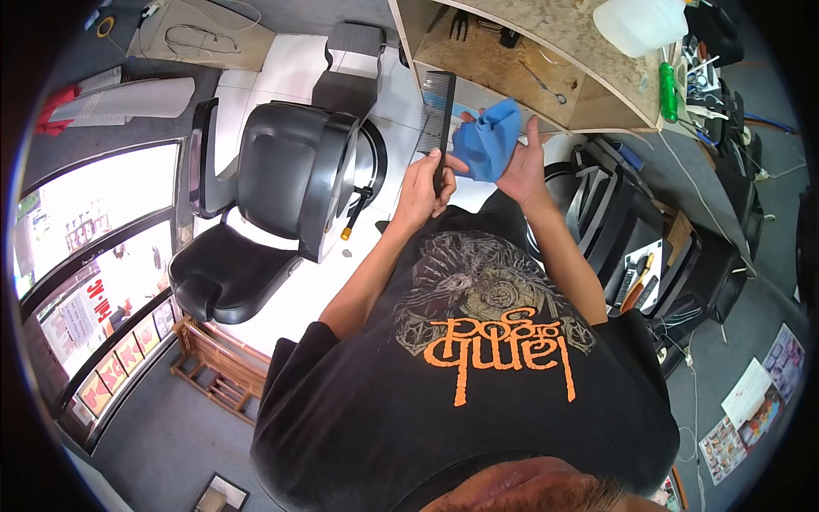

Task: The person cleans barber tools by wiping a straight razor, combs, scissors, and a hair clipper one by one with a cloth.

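Note:
My left hand grips the lower end of a black comb, thumb laid on it, teeth facing left. The comb is held up, nearly vertical in the view. Beside it, my right hand is turned palm up and holds a crumpled blue cloth. The cloth lies across the palm and fingers and hides most of them; the thumb sticks up at its right. The tips of my left fingers are close to the cloth's lower left edge.
Ahead is a wooden counter with an open shelf holding scissors. A green-handled tool and a white container stand on top. A black barber chair is at left; black seats and a small tray are at right.

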A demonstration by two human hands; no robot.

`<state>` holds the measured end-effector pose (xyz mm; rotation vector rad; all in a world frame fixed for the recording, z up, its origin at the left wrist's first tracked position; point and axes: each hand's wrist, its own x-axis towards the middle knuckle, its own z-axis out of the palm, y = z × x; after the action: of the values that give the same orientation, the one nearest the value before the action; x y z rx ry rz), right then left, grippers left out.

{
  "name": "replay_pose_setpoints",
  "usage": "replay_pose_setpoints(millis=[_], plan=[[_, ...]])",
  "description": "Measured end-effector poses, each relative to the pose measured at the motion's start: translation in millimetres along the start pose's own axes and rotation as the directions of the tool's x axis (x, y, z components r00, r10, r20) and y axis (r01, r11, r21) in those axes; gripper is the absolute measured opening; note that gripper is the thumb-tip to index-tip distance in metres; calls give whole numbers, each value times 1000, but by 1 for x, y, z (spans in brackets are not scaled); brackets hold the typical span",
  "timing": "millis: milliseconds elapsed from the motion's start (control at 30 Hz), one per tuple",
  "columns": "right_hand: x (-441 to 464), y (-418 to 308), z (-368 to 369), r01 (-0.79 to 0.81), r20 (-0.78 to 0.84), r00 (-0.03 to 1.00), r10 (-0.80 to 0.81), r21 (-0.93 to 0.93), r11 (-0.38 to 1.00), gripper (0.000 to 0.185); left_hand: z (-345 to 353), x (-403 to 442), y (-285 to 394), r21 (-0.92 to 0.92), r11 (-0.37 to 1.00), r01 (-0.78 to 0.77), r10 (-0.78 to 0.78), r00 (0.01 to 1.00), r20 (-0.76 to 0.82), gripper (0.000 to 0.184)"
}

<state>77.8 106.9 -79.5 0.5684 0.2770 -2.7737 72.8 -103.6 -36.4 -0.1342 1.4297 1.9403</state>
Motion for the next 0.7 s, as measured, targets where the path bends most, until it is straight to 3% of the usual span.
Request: replay_pose_setpoints(millis=[100, 200, 333, 433, 567, 600, 667, 700], plan=[[-1, -2, 30, 83, 129, 989, -76, -50, 995, 92, -2, -1, -2, 5, 1000, 26, -27, 999, 32, 60], [8, 2, 24, -50, 414, 907, -75, 283, 958, 89, 7, -4, 0, 95, 995, -16, 10, 998, 65, 60], [16, 27, 23, 111, 253, 966, -57, -206, 972, 78, 9, -2, -7, 268, 960, -83, 78, 997, 29, 61], [16, 31, 25, 46, 80, 996, -45, -16, 999, 73, 9, -7, -13, 299, 904, -305, 335, 941, -52, 57], [20, 32, 20, 81, 109, 991, -79, -9, 997, 71, 12, -25, 11, 392, 854, -343, 415, 902, -116, 57], [18, 32, 28, 83, 57, 995, -82, -7, 997, 73, 14, -26, 15, 380, 855, -353, 417, 904, -98, 58], [11, 33, 49, 85, -46, 995, -85, -5, 996, 75, 13, -20, 12, 260, 941, -218, 248, 965, -87, 58], [15, 34, 46, 96, -14, 995, -96, -6, 995, 75, 12, -16, 11, 199, 969, -144, 161, 984, -70, 59]])
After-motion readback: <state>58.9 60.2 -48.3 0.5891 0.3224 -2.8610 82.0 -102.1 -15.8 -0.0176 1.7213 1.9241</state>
